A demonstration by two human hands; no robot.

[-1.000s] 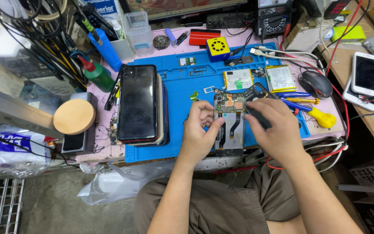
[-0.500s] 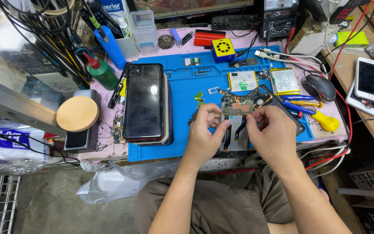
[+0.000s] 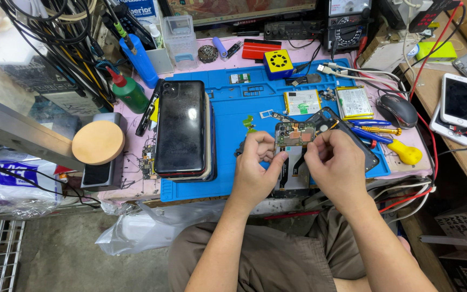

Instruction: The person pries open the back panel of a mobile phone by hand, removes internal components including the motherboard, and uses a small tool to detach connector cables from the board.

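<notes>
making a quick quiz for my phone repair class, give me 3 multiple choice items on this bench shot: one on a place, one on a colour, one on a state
1. Where does the stack of phones lie?
A. on the blue mat, on the left hand's side
B. on the floor
C. on the computer mouse

2. What colour is the small square box at the mat's far edge?
A. white
B. yellow
C. purple

3. How is the circuit board held?
A. lying untouched
B. by one hand
C. between the left hand and right hand

Answers: 1 A, the stack rests on the mat's left part; 2 B, its top is yellow; 3 C, fingers of both hands pinch it.
</notes>
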